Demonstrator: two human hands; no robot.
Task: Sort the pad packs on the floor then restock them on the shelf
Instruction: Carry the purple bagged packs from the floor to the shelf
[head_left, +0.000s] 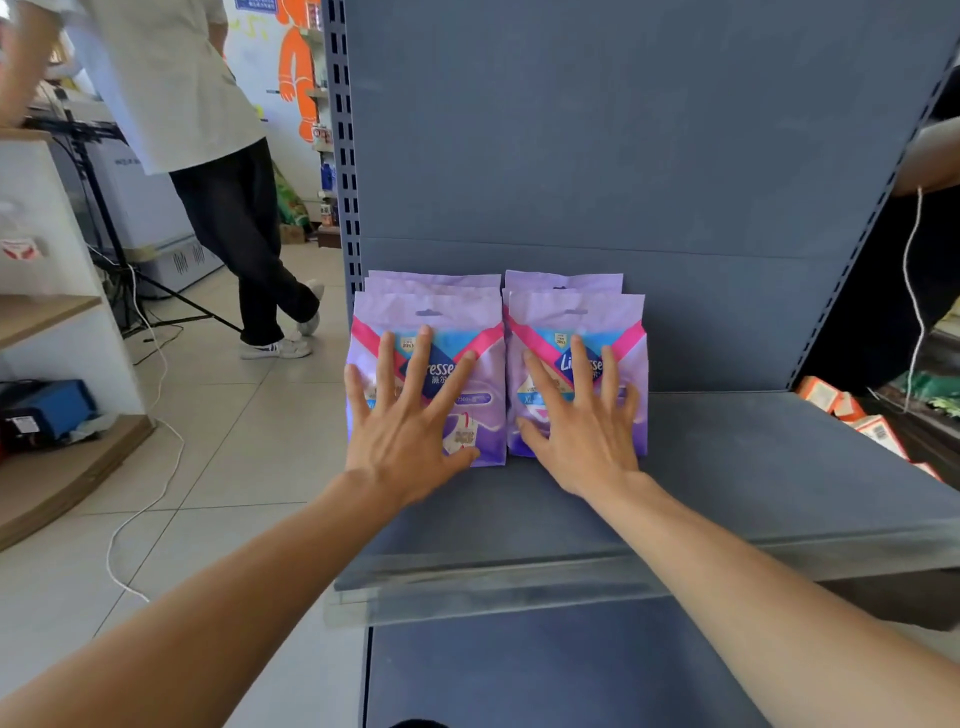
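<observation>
At far left stands a white cabinet (62, 270) with wooden shelves; a blue box (49, 408) sits on its lower level. Beside it a person (208, 156) in a white top and black trousers stands on the tiled floor (218, 441) with legs crossed, next to a black tripod (104, 208). A white cable (156, 467) trails across the tiles.

The grey shelf (779, 467) carries two rows of purple pad packs, upright against the back panel (623, 156) at the shelf's left end. The left row (483, 415) shows three packs one behind another; the right row (631, 322) shows two, though more could be hidden. The two rows touch side by side.

The left hand (410, 431) lies flat against the front pack of the left row, fingers straight and spread apart, thumb near the pack's lower edge. The right hand (582, 431) presses the front pack of the right row in the same way, fingers splayed and straight, gripping nothing.

At far right, past the shelf's side panel, orange and white boxes (852, 410) lie on a lower level, and a white cord (914, 301) hangs down.
</observation>
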